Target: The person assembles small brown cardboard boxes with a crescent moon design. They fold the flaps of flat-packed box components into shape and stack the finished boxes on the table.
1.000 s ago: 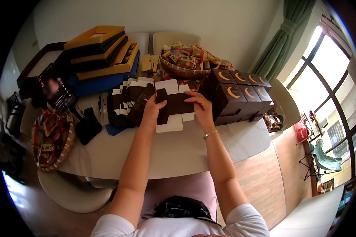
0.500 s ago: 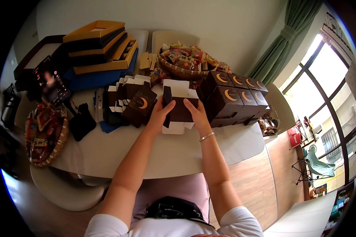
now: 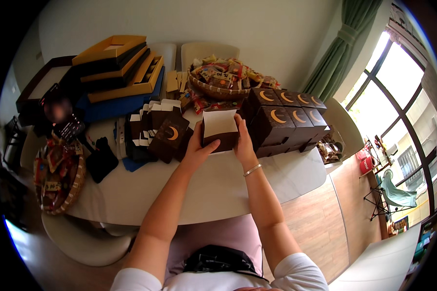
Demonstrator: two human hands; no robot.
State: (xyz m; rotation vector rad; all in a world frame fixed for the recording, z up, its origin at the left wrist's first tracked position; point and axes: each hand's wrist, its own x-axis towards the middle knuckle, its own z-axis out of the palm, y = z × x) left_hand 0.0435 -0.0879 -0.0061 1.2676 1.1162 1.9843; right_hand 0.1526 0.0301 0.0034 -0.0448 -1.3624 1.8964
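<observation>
Between my hands, above the table's middle, is a small dark brown cardboard box (image 3: 224, 140) with a pale inner side facing up. My left hand (image 3: 200, 146) grips its left side, thumb across the front. At the right side, my right hand (image 3: 244, 139) holds it with the fingers along the wall. Left of the box lie flat, unfolded brown cartons (image 3: 168, 135) with white flaps, one showing a golden crescent. To the right, made-up brown boxes (image 3: 276, 122) with crescents stand stacked in rows.
Behind the box is a wicker basket (image 3: 218, 91) heaped with wrapped snacks; another basket (image 3: 75, 186) sits at the left edge. Yellow and black box trays (image 3: 126, 90) are piled at the back left, near a phone (image 3: 60, 114) and a black pouch (image 3: 102, 160). The white table (image 3: 131, 194) has a curved front edge.
The box's far and near flaps no longer stick out as before; a pale panel now covers its upper side. My right hand has turned from the front onto the box's side.
</observation>
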